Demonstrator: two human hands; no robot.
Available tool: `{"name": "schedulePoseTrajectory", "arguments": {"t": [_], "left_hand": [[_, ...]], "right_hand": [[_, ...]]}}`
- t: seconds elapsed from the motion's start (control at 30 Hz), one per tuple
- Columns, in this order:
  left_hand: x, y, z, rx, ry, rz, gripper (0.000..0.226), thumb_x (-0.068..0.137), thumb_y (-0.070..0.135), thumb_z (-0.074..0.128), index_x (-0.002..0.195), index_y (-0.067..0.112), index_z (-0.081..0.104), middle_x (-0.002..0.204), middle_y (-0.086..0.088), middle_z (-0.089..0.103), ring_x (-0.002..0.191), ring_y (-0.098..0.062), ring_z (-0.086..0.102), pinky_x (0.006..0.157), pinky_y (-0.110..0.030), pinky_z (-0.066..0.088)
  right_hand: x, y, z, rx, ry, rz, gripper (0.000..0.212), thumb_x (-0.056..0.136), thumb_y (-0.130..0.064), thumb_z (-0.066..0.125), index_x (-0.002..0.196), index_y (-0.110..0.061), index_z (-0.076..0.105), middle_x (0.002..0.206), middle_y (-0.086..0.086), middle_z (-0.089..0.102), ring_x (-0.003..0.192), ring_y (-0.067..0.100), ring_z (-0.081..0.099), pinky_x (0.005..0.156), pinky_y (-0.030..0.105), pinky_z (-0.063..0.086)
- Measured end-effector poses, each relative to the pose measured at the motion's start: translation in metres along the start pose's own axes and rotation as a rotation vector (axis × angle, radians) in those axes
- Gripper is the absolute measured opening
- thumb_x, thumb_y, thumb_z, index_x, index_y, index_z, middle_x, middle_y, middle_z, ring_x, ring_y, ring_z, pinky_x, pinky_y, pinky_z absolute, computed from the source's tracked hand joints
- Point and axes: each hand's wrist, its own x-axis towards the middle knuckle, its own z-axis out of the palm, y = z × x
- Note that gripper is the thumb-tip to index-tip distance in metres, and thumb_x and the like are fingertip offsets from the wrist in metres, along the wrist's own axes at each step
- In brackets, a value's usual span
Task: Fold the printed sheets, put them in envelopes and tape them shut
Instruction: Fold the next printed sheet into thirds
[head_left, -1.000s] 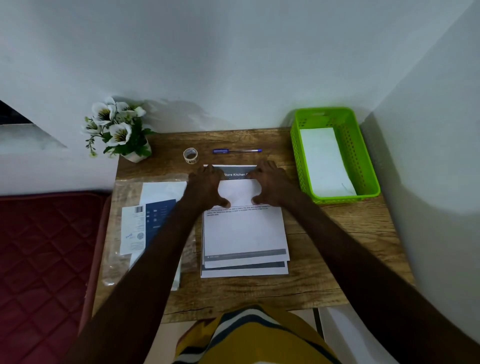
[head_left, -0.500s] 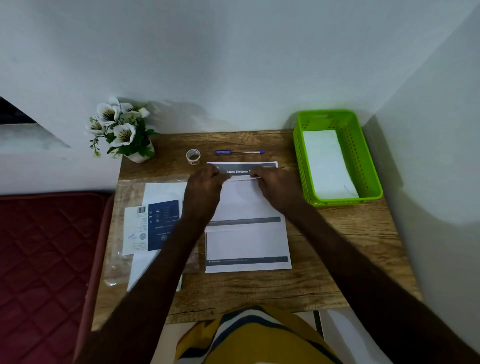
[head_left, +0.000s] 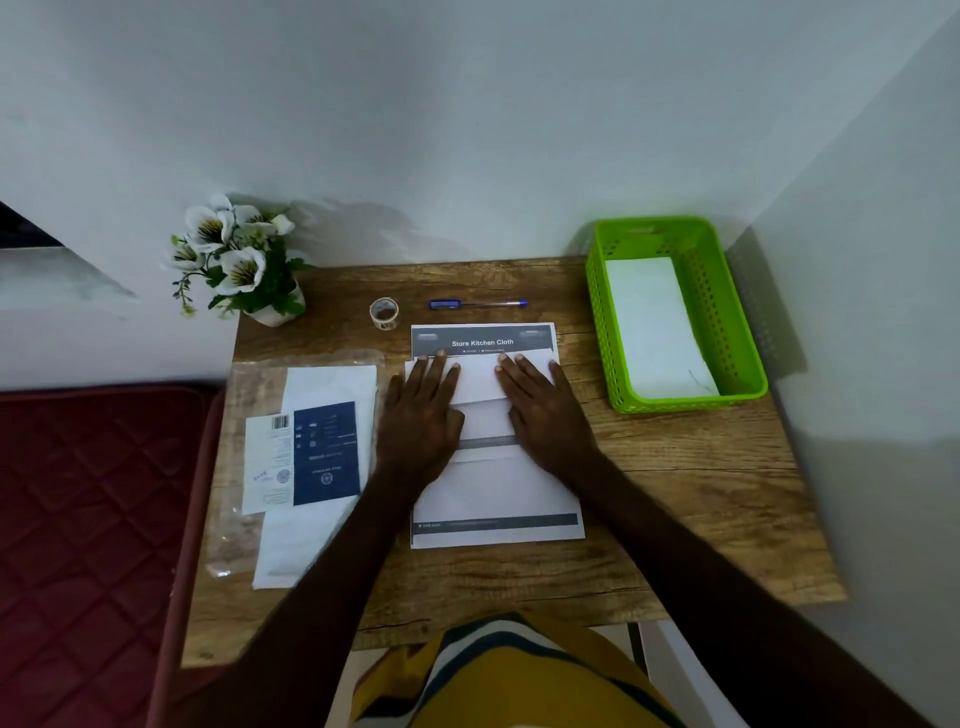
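Now pressing flat: left hand (head_left: 421, 415) and right hand (head_left: 545, 410) side by side, fingers straight and spread, gripping nothing, just pushing down on the folded sheet (head_left: 480, 384). Lying on top of the paper pile (head_left: 498, 499) in the middle of the bench (head_left: 675, 493), with the far heading of the next sheet peeking out beyond the fingertips. Looks like the crease is being made, with envelope and tape steps not yet done. Probably light, thin and bendy paper, easy to crumple or slide on the smooth pile below. Best pinched at the two side edges of the fold, gently, so the fold stays neat. Left of the hands, envelopes (head_left: 322, 467) in a clear plastic pack. Far from the hands, a small tape roll (head_left: 384, 312) and a blue pen (head_left: 478, 304). At the far left corner, a little flower pot (head_left: 244, 260). On the right, a green basket (head_left: 675, 312) with something white and flat inside. Further left, off the bench, a red mattress (head_left: 88, 519).
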Motion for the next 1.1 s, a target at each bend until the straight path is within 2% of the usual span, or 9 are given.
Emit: {"name": "schedulePoseTrajectory", "arguments": {"t": [0.1,0.2,0.33,0.5,0.6,0.73,0.83,0.97,1.1], "left_hand": [[0.002,0.0,0.003,0.0,0.028,-0.018,0.055,0.108,0.04,0.033,0.158,0.017,0.035,0.167,-0.008,0.027,0.155,-0.027,0.023,0.125,-0.051,0.017],[0.002,0.0,0.007,-0.008,0.038,-0.025,0.052,0.109,0.034,0.039,0.158,0.015,0.036,0.166,-0.009,0.029,0.155,-0.029,0.025,0.125,-0.052,0.019],[0.001,0.001,0.009,-0.038,0.069,-0.033,0.052,0.108,0.029,0.046,0.156,0.013,0.039,0.165,-0.01,0.032,0.154,-0.029,0.029,0.125,-0.054,0.022],[0.0,-0.001,0.011,-0.042,0.053,-0.033,0.054,0.108,0.031,0.043,0.158,0.013,0.033,0.167,-0.009,0.027,0.156,-0.026,0.023,0.126,-0.052,0.018],[0.001,-0.003,0.013,-0.037,0.029,-0.031,0.055,0.109,0.033,0.039,0.16,0.015,0.029,0.168,-0.008,0.024,0.157,-0.026,0.02,0.127,-0.051,0.016],[0.002,-0.003,0.014,-0.05,0.02,-0.045,0.056,0.109,0.036,0.036,0.161,0.017,0.025,0.169,-0.005,0.021,0.158,-0.024,0.016,0.128,-0.05,0.012],[0.002,-0.003,0.012,-0.062,0.025,-0.048,0.056,0.109,0.036,0.037,0.161,0.017,0.027,0.169,-0.005,0.022,0.157,-0.024,0.017,0.128,-0.049,0.012],[0.005,-0.004,0.006,-0.097,0.019,-0.05,0.057,0.107,0.038,0.043,0.158,0.016,0.034,0.167,-0.006,0.029,0.155,-0.025,0.024,0.127,-0.049,0.016],[0.016,-0.012,-0.005,-0.17,-0.026,-0.058,0.064,0.1,0.046,0.057,0.155,0.018,0.04,0.163,-0.006,0.037,0.15,-0.026,0.032,0.123,-0.048,0.021]], "right_hand": [[-0.001,-0.003,0.006,0.021,0.012,0.042,0.053,0.096,-0.025,0.046,0.145,-0.005,0.054,0.157,0.011,0.047,0.146,0.027,0.044,0.119,0.059,0.029],[0.008,-0.01,0.007,0.022,0.019,0.041,0.049,0.1,-0.025,0.044,0.141,-0.004,0.058,0.152,0.013,0.052,0.142,0.028,0.049,0.117,0.06,0.032],[0.021,-0.029,0.01,-0.001,-0.037,-0.014,0.048,0.107,-0.024,0.042,0.152,-0.008,0.046,0.16,0.012,0.042,0.15,0.026,0.038,0.121,0.059,0.026],[0.024,-0.032,0.016,0.013,-0.108,0.017,0.054,0.11,-0.033,0.033,0.159,-0.009,0.032,0.167,0.011,0.027,0.156,0.024,0.023,0.125,0.053,0.016],[0.016,-0.016,0.013,0.013,-0.116,0.1,0.06,0.109,-0.041,0.033,0.161,-0.011,0.026,0.169,0.01,0.02,0.157,0.024,0.016,0.127,0.049,0.015],[0.003,0.011,0.001,-0.033,-0.087,0.243,0.058,0.11,-0.037,0.033,0.161,-0.011,0.025,0.169,0.009,0.02,0.157,0.025,0.018,0.126,0.046,0.016],[0.004,0.019,-0.007,-0.091,-0.159,0.267,0.059,0.11,-0.037,0.029,0.162,-0.011,0.021,0.171,0.008,0.014,0.157,0.025,0.016,0.126,0.047,0.012],[0.016,0.017,-0.017,-0.084,-0.229,0.279,0.066,0.105,-0.046,0.041,0.159,-0.011,0.027,0.17,0.008,0.018,0.157,0.025,0.015,0.126,0.05,0.009],[0.029,0.016,-0.029,0.021,-0.242,0.139,0.066,0.098,-0.034,0.058,0.156,-0.011,0.036,0.167,0.007,0.027,0.157,0.022,0.016,0.123,0.041,0.019]]}}
